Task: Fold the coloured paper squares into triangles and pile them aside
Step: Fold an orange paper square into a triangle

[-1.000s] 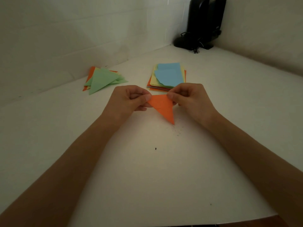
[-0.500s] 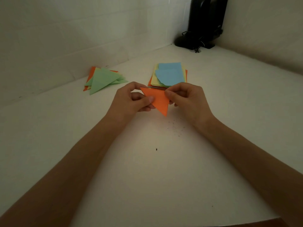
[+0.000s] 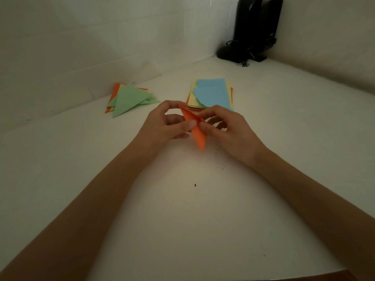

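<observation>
An orange folded paper triangle point(image 3: 197, 132) is held above the white table, turned almost edge-on with its tip pointing down. My left hand point(image 3: 166, 126) pinches its left side between thumb and fingers. My right hand point(image 3: 225, 130) pinches its right side. Behind the hands lies a stack of flat paper squares point(image 3: 213, 94), blue on top with yellow and orange beneath. To the back left rests a pile of folded triangles point(image 3: 129, 99), green on top of orange ones.
A black device with cables point(image 3: 253, 31) stands in the far corner where two white walls meet. Small dark specks point(image 3: 221, 161) dot the white table point(image 3: 182, 220) near my right wrist. The table's front edge shows at the bottom right.
The orange triangle has turned from facing me flat to nearly edge-on, and both hands have shifted their pinch along it and moved slightly closer together.
</observation>
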Motion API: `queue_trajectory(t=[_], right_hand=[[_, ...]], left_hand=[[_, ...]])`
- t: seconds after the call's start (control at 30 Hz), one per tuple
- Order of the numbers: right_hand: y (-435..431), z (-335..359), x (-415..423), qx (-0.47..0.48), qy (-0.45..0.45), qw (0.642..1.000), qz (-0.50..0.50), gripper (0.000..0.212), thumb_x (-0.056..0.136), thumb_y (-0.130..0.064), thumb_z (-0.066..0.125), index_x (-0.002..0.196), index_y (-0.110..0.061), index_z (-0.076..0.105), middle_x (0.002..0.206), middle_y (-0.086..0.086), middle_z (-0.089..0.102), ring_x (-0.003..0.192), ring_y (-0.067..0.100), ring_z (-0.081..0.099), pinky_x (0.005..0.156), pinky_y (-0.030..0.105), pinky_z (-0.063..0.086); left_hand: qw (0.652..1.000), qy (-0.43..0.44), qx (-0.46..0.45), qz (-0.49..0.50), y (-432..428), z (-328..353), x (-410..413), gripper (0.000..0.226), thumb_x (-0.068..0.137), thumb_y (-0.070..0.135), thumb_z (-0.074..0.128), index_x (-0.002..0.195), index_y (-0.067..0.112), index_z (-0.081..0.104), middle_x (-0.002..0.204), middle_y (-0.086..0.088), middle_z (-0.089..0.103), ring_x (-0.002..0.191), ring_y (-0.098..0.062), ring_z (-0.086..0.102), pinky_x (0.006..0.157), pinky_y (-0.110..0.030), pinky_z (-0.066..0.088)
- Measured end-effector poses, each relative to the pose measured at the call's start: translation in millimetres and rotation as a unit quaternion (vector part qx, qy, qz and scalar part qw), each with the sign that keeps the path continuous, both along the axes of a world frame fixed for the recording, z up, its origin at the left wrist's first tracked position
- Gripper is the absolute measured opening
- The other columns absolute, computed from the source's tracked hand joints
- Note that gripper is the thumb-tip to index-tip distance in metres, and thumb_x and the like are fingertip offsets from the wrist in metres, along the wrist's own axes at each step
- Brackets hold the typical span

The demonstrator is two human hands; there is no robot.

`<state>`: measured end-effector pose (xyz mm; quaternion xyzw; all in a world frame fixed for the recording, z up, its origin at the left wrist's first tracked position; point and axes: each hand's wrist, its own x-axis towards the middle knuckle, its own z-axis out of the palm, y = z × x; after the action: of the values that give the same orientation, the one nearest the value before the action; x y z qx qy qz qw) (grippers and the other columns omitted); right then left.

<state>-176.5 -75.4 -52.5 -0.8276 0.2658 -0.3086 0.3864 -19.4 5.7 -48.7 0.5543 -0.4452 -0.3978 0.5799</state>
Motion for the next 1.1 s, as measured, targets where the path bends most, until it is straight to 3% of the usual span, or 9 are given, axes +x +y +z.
queue_trajectory(t=[0.1,0.23,0.4,0.5,0.6,0.67,0.77,0.9,1.1], right_hand=[[-2,-1,-1,0.003,-0.003,0.999,-0.036,0.012,0.096,-0.016,0.052,0.096,-0.023,0.061,0.088,-0.016,0.06,0.078,-0.003,0.054,0.07,0.009,0.04],[-8,3,-1,0.066,-0.044,0.993,-0.085,0.02,0.095,-0.01,0.05,0.08,-0.016,0.062,0.072,-0.006,0.061,0.066,0.005,0.058,0.064,0.026,0.046],[-7,7,-2,0.129,-0.075,0.985,-0.089,0.023,0.095,-0.007,0.05,0.077,-0.015,0.063,0.065,0.002,0.059,0.05,0.001,0.051,0.051,0.019,0.041],[-7,6,-1,0.136,-0.075,0.984,-0.092,0.024,0.093,-0.008,0.054,0.075,-0.019,0.063,0.066,0.001,0.056,0.053,0.003,0.047,0.053,0.018,0.039],[-6,6,0,0.134,-0.071,0.985,-0.081,0.023,0.094,-0.01,0.054,0.075,-0.021,0.063,0.069,0.004,0.055,0.06,0.01,0.047,0.056,0.021,0.039],[-6,6,-1,0.13,-0.07,0.986,-0.075,0.022,0.094,-0.01,0.054,0.076,-0.02,0.063,0.072,0.008,0.056,0.063,0.012,0.047,0.057,0.022,0.039],[-8,5,-1,0.125,-0.072,0.986,-0.08,0.021,0.094,-0.01,0.055,0.077,-0.02,0.063,0.07,0.006,0.056,0.062,0.012,0.047,0.057,0.023,0.039],[-8,5,-2,0.107,-0.066,0.99,-0.064,0.02,0.094,-0.01,0.055,0.079,-0.021,0.063,0.068,-0.002,0.057,0.059,0.005,0.048,0.056,0.019,0.04],[-8,5,-2,0.15,-0.087,0.984,-0.044,0.003,0.091,-0.017,0.062,0.088,-0.019,0.063,0.081,0.021,0.058,0.075,0.018,0.055,0.068,0.036,0.048]], left_hand=[[1.0,-0.021,0.005,-0.01,-1,-3,1,0.049,0.079,-0.005,0.067,0.119,0.017,0.05,0.079,-0.002,0.069,0.071,-0.011,0.066,0.069,-0.024,0.056],[0.999,-0.022,-0.02,-0.037,-1,-3,-1,0.058,0.079,-0.012,0.064,0.114,0.029,0.042,0.08,-0.005,0.065,0.062,-0.011,0.063,0.067,-0.023,0.055],[0.994,-0.084,-0.022,-0.072,1,-1,-2,0.036,0.084,-0.008,0.06,0.11,0.017,0.055,0.089,-0.011,0.061,0.073,-0.011,0.063,0.075,-0.026,0.054],[0.997,-0.056,0.009,-0.048,1,1,-8,0.008,0.094,0.011,0.052,0.091,0.015,0.057,0.084,-0.006,0.06,0.071,-0.012,0.06,0.072,-0.028,0.052],[0.999,-0.034,0.019,-0.002,-1,1,-10,0.025,0.094,0.026,0.052,0.074,0.013,0.048,0.067,0.004,0.06,0.061,-0.011,0.06,0.067,-0.032,0.052],[0.998,-0.059,0.014,0.024,0,0,-8,0.027,0.091,0.018,0.059,0.071,0.012,0.043,0.062,-0.001,0.056,0.053,-0.008,0.057,0.06,-0.029,0.054],[0.999,-0.039,0.004,0.032,1,-1,-5,0.025,0.088,0.002,0.061,0.079,0.013,0.041,0.057,-0.001,0.057,0.044,-0.004,0.05,0.045,-0.015,0.043],[0.999,0.022,0.005,0.023,1,-1,-1,0.013,0.09,0.009,0.059,0.102,0.015,0.06,0.062,0.003,0.065,0.052,-0.004,0.057,0.051,-0.017,0.047],[1.0,0.003,0.023,0.02,0,-2,-3,0.009,0.089,-0.001,0.057,0.085,0.006,0.062,0.053,0.005,0.062,0.047,-0.002,0.055,0.049,-0.015,0.046]])
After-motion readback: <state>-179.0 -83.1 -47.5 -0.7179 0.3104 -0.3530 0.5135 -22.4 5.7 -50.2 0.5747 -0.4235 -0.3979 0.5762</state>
